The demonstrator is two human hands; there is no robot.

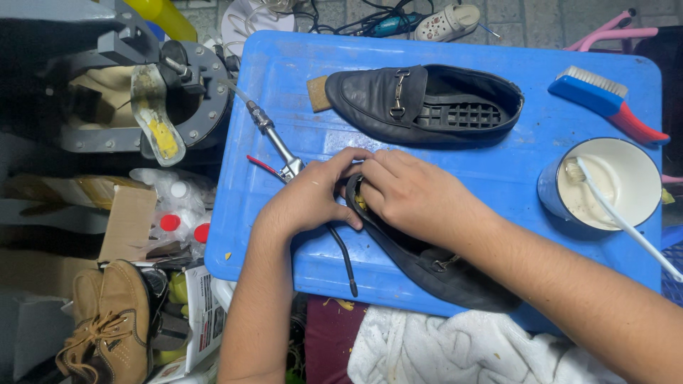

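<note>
A black loafer lies on its side on the blue plastic lid, its heel end toward the middle. My left hand pinches the heel end from the left. My right hand grips the same heel end from above, fingers curled over its edge. A second black loafer with a metal bit and a black sole piece inside lies farther back. A metal air tool with a black hose runs under my left hand.
A white bowl of glue with a white toothbrush stands at the right. A blue and red brush lies at the back right. A tan boot, small bottles and a metal press crowd the left. White towel is on my lap.
</note>
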